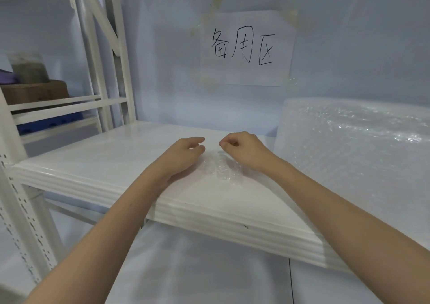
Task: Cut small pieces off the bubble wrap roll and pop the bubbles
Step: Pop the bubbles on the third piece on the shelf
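On the white shelf, near its front edge, lies a small piece of bubble wrap, clear and crumpled, between the person's two bare forearms. The left hand rests on the shelf at the piece's left edge, fingers loosely curled with thumb and forefinger slightly apart; whether it pins the plastic cannot be told. The right hand sits over the far right part of the piece with its fingers curled in and the thumb pressed to the fingertips, pinching at the wrap's edge. The bubble wrap roll lies on its side on the shelf to the right, well apart from the hands. A paper sign with handwritten characters is taped to the wall behind. To the left stands white metal shelving holding a cardboard box.
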### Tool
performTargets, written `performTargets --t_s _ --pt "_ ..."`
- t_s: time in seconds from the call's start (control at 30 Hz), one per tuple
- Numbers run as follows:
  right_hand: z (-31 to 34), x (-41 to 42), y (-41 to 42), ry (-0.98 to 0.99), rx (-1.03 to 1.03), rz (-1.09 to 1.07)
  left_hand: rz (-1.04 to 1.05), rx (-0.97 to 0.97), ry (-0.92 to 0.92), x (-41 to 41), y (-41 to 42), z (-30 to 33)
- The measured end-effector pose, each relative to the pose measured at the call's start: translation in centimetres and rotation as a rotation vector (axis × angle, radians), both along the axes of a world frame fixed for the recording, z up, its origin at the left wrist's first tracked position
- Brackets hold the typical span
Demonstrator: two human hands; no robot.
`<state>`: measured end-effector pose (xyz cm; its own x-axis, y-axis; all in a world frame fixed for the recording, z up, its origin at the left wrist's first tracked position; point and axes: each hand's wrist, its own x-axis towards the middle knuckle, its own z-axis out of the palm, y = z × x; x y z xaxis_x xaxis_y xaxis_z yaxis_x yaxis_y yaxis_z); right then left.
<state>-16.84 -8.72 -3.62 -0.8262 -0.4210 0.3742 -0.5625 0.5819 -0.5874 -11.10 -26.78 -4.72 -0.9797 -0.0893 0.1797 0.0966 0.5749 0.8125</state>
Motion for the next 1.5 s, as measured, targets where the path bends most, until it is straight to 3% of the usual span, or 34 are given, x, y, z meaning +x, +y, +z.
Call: performTargets --t_s 0.2,0.83,1.0,1.33,1.5 --pt "0.4 0.2 0.4 0.003 -0.069 -0.026 -0.014 0.095 -0.103 -1.2 -0.1 0.4" --pt "1.2 0.5 0.0 -0.037 -0.151 -0.034 -0.079 -0.083 -0.020 -1.8 -0.3 -0.1" --pt "1.3 0.7 0.0 -0.078 -0.198 -0.031 -0.100 0.250 0.086 -1.4 -0.7 0.3" --pt "1.1 0.6 -0.6 -0.248 -0.345 0.106 -0.115 0.483 0.157 -1.1 -1.2 1.6" --pt "1.2 1.0 -1.1 -0.236 -0.332 0.109 -0.121 0.485 0.155 -1.0 -0.9 1.6"
